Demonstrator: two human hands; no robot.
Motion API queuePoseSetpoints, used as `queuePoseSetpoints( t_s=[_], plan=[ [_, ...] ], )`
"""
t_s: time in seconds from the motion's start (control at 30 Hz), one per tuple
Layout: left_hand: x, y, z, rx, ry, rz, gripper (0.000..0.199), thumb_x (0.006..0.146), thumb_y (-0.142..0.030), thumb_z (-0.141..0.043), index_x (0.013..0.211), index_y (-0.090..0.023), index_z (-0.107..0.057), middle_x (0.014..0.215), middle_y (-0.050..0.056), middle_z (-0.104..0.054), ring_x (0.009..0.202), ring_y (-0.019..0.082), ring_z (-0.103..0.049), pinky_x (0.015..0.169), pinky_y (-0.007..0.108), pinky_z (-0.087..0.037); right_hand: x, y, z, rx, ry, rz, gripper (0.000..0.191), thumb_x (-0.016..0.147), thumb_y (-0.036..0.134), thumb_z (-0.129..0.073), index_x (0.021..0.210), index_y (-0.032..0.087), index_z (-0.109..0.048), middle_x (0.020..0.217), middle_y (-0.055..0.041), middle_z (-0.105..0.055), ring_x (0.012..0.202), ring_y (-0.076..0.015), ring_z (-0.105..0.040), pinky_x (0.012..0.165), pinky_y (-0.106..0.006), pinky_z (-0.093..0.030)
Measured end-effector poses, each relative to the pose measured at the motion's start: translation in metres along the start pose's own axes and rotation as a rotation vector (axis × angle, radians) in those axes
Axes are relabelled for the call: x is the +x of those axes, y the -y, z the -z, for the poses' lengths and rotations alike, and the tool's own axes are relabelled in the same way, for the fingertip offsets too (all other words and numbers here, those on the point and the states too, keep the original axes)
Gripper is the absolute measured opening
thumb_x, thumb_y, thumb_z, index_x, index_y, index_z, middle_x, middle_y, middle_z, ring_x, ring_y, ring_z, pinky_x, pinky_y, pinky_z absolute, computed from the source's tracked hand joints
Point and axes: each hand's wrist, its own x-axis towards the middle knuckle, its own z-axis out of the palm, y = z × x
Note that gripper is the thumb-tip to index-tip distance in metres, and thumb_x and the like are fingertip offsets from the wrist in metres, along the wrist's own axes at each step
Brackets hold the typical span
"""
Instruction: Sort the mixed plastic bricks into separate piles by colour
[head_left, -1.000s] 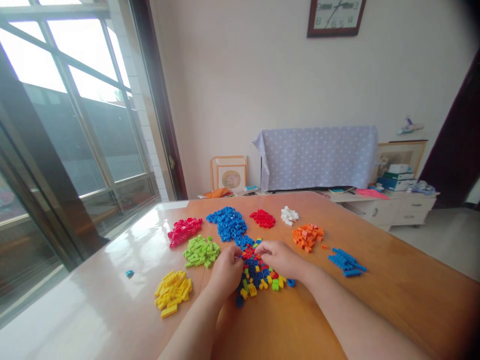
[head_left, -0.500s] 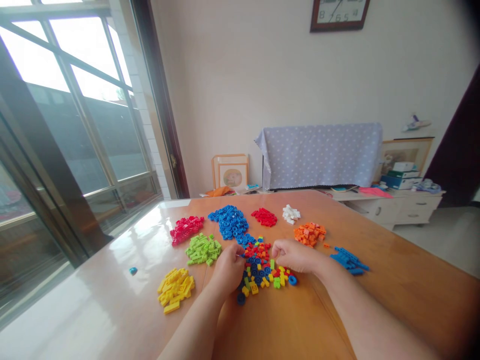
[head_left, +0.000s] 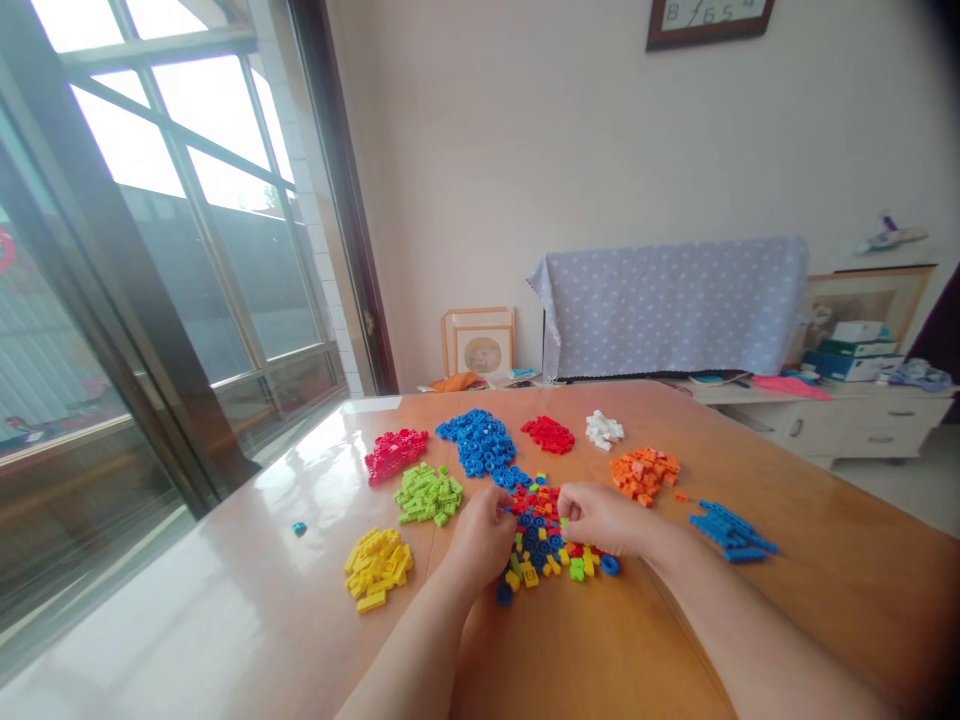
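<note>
A mixed pile of small toy building bricks (head_left: pixel 534 548) in red, blue, yellow and green lies between my hands on the table. At its left edge my left hand (head_left: pixel 484 535) is closed, thumb and fingers pinched together. A hint of blue shows at those fingertips, too small to name. My right hand (head_left: pixel 606 518) curls over the pile's right side, its fingertips closed at a light green brick (head_left: pixel 564 523). Blue wheel-like round pieces (head_left: pixel 609 566) and yellow pieces (head_left: pixel 530 575) lie along the near edge.
Sorted heaps ring the pile: yellow (head_left: pixel 378 565), lime green (head_left: pixel 427 493), pink-red (head_left: pixel 395 452), blue rounds (head_left: pixel 480 442), red (head_left: pixel 548 434), white (head_left: pixel 604 429), orange (head_left: pixel 645 474) and long blue bricks (head_left: pixel 731 532). A teal piece (head_left: pixel 299 528) lies alone at the left.
The view has turned slightly left, so everything sits farther right. My right hand has lowered onto the light green brick in the pile. My left hand stays pinched at the pile's left edge.
</note>
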Motion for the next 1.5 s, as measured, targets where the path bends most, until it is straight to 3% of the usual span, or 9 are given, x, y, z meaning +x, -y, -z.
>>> queuePoseSetpoints(
  t_s=[0.2,0.4,0.53,0.7,0.87,1.1,1.33,1.5],
  plan=[
    [-0.008,-0.013,0.005,-0.035,-0.007,-0.157,0.019,0.076,-0.017,-0.057,0.094,-0.02,-0.062,0.094,0.003,-0.066,0.089,0.018,-0.059,0.076,0.027,-0.044,0.0,0.011,-0.002,0.273,-0.103,0.027,0.013,0.071,0.023,-0.065,0.079,0.018,-0.056,0.064,0.0044,-0.053,0.06,-0.01,-0.048,0.052,-0.019,-0.034],
    [-0.012,-0.015,-0.009,-0.201,0.064,-0.183,0.013,0.081,-0.022,-0.058,0.093,-0.019,-0.062,0.085,0.003,-0.065,0.076,0.014,-0.057,0.063,0.022,-0.041,-0.006,0.041,-0.01,0.662,0.002,0.002,0.027,0.077,0.041,-0.064,0.088,0.02,-0.051,0.067,0.0042,-0.055,0.062,-0.0122,-0.054,0.057,-0.022,-0.044],
    [-0.006,-0.009,-0.007,-0.285,0.006,-0.089,0.01,0.078,-0.016,-0.056,0.087,-0.019,-0.058,0.072,-0.001,-0.06,0.065,0.011,-0.053,0.056,0.02,-0.036,-0.004,0.047,-0.016,0.687,-0.017,-0.034,0.034,0.077,0.046,-0.065,0.095,0.019,-0.054,0.076,0.0005,-0.061,0.07,-0.014,-0.06,0.064,-0.025,-0.05],
    [0.008,0.003,0.02,-0.319,-0.312,0.126,0.012,0.078,-0.025,-0.059,0.087,-0.02,-0.053,0.062,-0.005,-0.053,0.057,0.01,-0.049,0.053,0.02,-0.034,-0.002,0.041,-0.014,0.644,-0.054,-0.088,0.036,0.079,0.047,-0.062,0.1,0.018,-0.058,0.083,-0.0032,-0.065,0.072,-0.0144,-0.061,0.063,-0.025,-0.05],
    [0.019,0.02,0.037,-0.6,-0.468,0.333,0.017,0.077,-0.028,-0.06,0.088,-0.018,-0.052,0.063,-0.003,-0.055,0.052,0.01,-0.052,0.05,0.02,-0.036,-0.001,0.034,-0.01,0.651,-0.077,-0.079,0.036,0.079,0.049,-0.062,0.098,0.018,-0.06,0.082,-0.0026,-0.065,0.07,-0.0135,-0.059,0.063,-0.025,-0.049],
    [0.028,0.03,0.043,-0.87,-0.666,0.456,0.024,0.076,-0.025,-0.065,0.095,-0.016,-0.053,0.073,0.001,-0.059,0.061,0.011,-0.061,0.059,0.024,-0.048,0.001,0.03,-0.007,0.654,-0.097,-0.108,0.039,0.078,0.052,-0.061,0.097,0.018,-0.06,0.085,-0.0047,-0.066,0.069,-0.0143,-0.06,0.063,-0.026,-0.049],
    [0.029,0.031,0.043,-0.991,-0.68,0.566,0.033,0.075,-0.018,-0.067,0.103,-0.019,-0.049,0.085,0.004,-0.061,0.075,0.015,-0.067,0.067,0.027,-0.052,-0.002,0.028,-0.004,0.657,-0.111,-0.082,0.039,0.08,0.054,-0.059,0.096,0.018,-0.06,0.086,-0.0057,-0.066,0.07,-0.0141,-0.059,0.063,-0.026,-0.048],
    [0.025,0.023,0.04,-0.965,-0.629,0.545,0.031,0.076,-0.019,-0.063,0.104,-0.018,-0.05,0.092,0.006,-0.061,0.073,0.012,-0.065,0.066,0.026,-0.05,-0.004,0.024,0.003,0.636,-0.129,-0.072,0.036,0.082,0.052,-0.057,0.092,0.018,-0.06,0.082,-0.0043,-0.065,0.068,-0.0134,-0.057,0.062,-0.025,-0.046]
  ],
)
